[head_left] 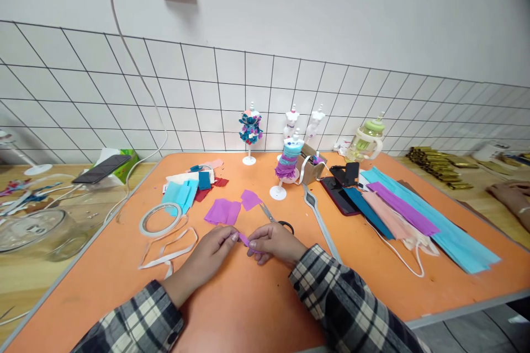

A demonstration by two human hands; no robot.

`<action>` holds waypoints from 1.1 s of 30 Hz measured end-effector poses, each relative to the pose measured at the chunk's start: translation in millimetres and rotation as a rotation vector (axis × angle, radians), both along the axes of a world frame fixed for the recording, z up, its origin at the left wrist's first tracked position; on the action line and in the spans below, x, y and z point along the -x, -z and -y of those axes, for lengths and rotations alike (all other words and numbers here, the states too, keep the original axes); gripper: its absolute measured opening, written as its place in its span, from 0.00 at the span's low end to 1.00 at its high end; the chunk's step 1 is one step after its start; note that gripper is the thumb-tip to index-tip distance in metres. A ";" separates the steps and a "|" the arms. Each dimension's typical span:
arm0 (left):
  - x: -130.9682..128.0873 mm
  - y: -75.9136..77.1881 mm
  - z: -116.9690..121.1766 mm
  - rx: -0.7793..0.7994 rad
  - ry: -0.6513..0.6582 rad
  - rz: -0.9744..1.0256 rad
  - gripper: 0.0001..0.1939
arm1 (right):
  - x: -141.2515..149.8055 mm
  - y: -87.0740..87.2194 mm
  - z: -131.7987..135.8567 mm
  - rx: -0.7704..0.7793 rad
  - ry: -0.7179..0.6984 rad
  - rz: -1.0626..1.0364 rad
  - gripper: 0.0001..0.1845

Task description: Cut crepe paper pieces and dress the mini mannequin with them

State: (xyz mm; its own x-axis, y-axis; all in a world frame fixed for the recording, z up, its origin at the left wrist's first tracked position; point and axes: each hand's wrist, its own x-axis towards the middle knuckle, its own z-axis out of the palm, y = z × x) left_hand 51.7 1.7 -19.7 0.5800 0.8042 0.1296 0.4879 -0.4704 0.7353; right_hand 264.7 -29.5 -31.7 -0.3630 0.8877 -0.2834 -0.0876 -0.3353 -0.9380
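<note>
Between my two hands, low over the orange table [248, 309], stretches a small purple piece, paper or thin cloth [243, 239]. My left hand [215, 248] pinches its left end, and my right hand [273, 241] pinches the other end. Just beyond lie flat purple pieces [222, 212] and a smaller purple scrap [250, 199]. Scissors [268, 213] rest behind my right hand, one handle loop partly covered by it. To the left is a roll of white tape [144, 223], with loose white strips [178, 253] nearer my left wrist.
Small dress-form stands [277, 192] rise at the back, one wrapped in purple and blue, another decorated with flowers [250, 128]. Coloured strips [401, 204] and a phone [337, 198] lie right, near a green-lidded bottle [366, 140]. Another person's hand [511, 196] is at far right.
</note>
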 end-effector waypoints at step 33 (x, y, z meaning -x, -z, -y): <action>14.5 9.0 -10.1 0.309 -0.195 0.427 0.16 | -0.3 9.0 -6.2 -0.362 0.353 0.228 0.06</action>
State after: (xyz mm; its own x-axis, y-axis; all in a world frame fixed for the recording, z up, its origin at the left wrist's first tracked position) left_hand 37.3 11.8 -28.7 0.3642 0.9293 0.0613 0.1733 -0.1323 0.9759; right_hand 265.1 -23.3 -40.7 0.0093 0.9996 0.0260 0.0824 0.0252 -0.9963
